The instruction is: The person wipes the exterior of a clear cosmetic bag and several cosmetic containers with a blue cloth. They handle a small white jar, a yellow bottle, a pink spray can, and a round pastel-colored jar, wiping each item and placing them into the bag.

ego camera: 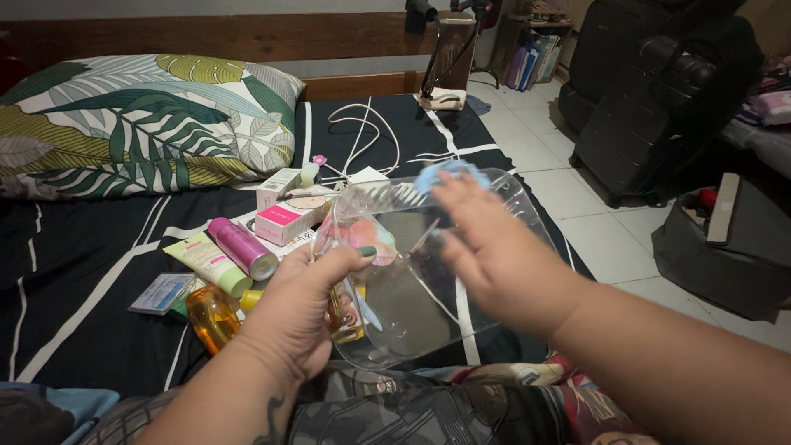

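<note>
While kneeling at the black striped bedspread (91,280), gripping the rim of a clear plastic tub (461,272) with the left hand (301,309), thumb clamped over its edge; reaching the right hand (494,251), blurred, into the tub, fingers loosely spread, pressing a blue cloth (449,175). Lying just beside: pink bottle (241,247), amber bottle (212,315), pink box (284,221).

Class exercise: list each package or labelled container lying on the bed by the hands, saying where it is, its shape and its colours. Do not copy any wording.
Pink box: small, rectangular, beside the clear container.
White box: behind it, near the pillow.
Pink bottle: cylindrical, silver cap, lying down.
Pale green tube: flat, left of the bottle.
Amber bottle: rounded, by the left hand.
Blue sachet: flat, farthest left.
</note>
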